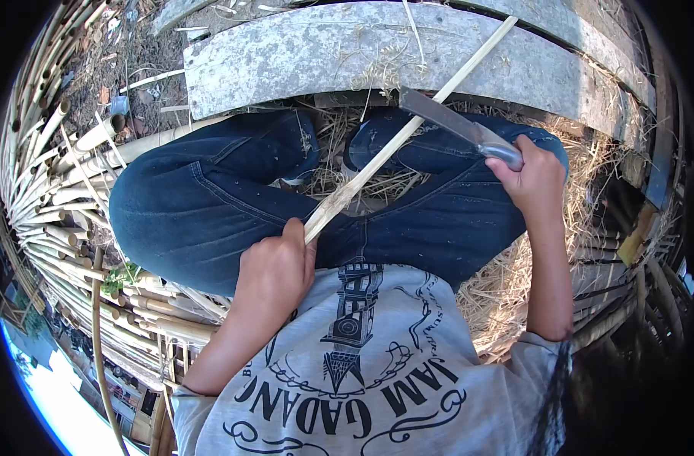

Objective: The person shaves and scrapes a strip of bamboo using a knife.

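Note:
A long pale bamboo strip (392,144) slants from my lap up to the far right, its far end over a grey plank. My left hand (277,262) is closed round its near end, and a brown, rough patch shows on the strip just beyond the fingers. In my right hand (531,173) is a knife (446,118) with a broad dark blade and a shiny metallic handle. The blade lies across the strip near its middle, pointing left; whether its edge touches the strip I cannot tell.
Weathered planks (286,61) with thin curled shavings (381,72) run across in front of my crossed legs. Bamboo poles (50,220) are stacked along the left. Straw-like shavings (506,289) cover the ground at right. A thin upright stick (97,327) stands at lower left.

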Available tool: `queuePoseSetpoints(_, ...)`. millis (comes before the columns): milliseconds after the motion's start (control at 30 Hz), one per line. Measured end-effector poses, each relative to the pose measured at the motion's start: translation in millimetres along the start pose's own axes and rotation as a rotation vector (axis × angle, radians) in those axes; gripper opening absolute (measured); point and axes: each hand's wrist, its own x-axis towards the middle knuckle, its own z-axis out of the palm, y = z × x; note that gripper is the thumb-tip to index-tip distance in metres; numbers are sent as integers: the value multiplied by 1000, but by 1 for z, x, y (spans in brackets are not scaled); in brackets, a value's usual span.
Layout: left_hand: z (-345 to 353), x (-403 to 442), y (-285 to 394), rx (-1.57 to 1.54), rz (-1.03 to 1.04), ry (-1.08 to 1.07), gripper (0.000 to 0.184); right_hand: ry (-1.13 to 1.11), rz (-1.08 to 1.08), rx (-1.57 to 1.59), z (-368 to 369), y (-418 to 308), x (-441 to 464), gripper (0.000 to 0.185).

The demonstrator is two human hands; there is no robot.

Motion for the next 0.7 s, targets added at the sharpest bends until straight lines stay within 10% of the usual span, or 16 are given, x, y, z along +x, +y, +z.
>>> queuePoseSetpoints(133, 0, -5, -4, 60, 57, -18, 20, -41, 558, -61, -35, 58, 24, 68)
queuePoseSetpoints(433, -5, -2, 4, -45, 34, -26, 21, -195, -5, 147, -16, -60, -1, 68)
queuePoseSetpoints(700, -6, 0, 6, -39, -1, -58, 22, -110, 7, 87, -4, -3, 20, 68)
